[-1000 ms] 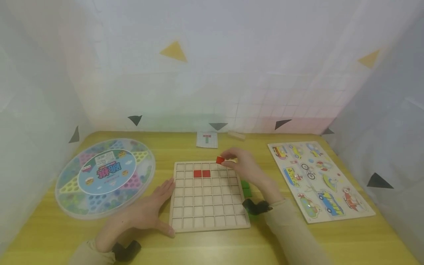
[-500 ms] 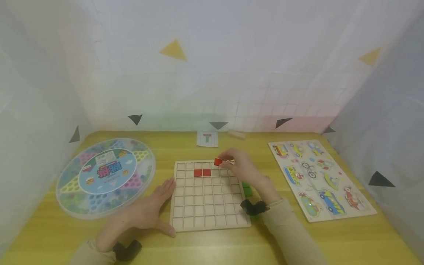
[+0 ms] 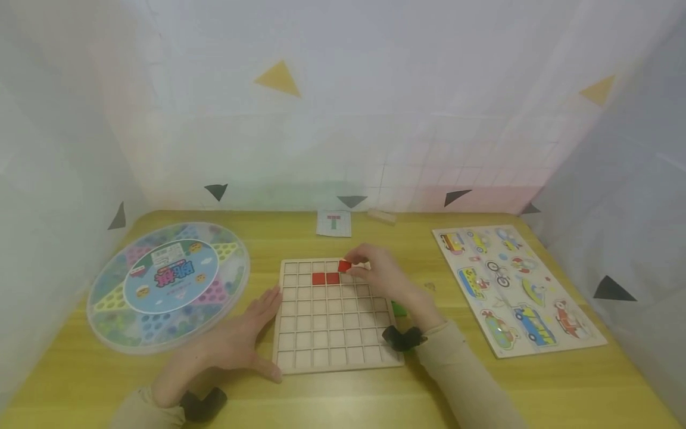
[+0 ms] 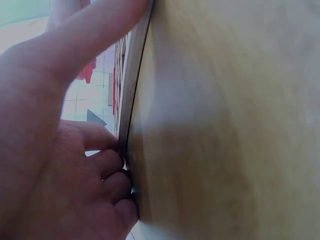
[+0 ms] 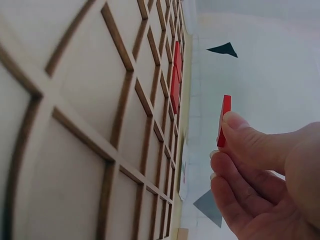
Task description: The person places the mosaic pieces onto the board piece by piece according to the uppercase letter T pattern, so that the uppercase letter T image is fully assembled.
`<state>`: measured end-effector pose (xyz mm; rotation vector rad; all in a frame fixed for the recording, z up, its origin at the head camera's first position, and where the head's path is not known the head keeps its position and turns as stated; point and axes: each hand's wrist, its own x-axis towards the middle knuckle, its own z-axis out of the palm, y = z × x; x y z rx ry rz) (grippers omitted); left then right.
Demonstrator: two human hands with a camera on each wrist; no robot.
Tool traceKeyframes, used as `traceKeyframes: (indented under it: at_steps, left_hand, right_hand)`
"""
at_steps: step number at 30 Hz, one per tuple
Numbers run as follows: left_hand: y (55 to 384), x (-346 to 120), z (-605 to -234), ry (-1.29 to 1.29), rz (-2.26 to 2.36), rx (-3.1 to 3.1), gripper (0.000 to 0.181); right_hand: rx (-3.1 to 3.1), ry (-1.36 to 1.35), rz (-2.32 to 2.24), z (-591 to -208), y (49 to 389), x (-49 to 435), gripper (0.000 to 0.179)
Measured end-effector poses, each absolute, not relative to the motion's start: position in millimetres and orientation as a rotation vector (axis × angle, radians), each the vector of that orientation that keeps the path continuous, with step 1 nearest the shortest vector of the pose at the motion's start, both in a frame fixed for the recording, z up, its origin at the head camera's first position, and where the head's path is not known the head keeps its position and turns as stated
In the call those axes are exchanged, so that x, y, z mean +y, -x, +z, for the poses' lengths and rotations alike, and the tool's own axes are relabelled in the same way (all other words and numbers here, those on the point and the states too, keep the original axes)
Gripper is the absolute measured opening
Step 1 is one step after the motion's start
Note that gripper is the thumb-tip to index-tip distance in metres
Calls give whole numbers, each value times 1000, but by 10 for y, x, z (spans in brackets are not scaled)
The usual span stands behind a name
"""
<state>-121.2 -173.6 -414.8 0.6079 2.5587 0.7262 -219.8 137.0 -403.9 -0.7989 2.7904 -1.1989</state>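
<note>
A square wooden grid board lies on the table, with two red square tiles side by side in its second row from the back. Between thumb and fingers, my right hand pinches a third red tile. That tile is held above the board, just behind and to the right of the two set tiles; the right wrist view shows it clear of the grid. My left hand, thumb and fingers spread apart, touches the board's left edge. Green tiles lie at the board's right side, partly hidden by my right arm.
A round Chinese checkers set stands at the left. A peg puzzle board with vehicle pictures lies at the right. Behind the grid are a small card with a red-and-green T pattern and a wooden block near the wall.
My right hand has moved slightly left and toward me, carrying the red tile nearer to the two set tiles. The left hand stays at the board's edge.
</note>
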Motion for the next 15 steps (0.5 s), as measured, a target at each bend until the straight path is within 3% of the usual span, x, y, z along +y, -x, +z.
traceKeyframes:
  at_steps: [15]
  left_hand:
    - [1208, -1732, -4118, -615, 732, 2555, 141]
  right_hand:
    - [2763, 729, -1170, -4094, 2189, 1311, 24]
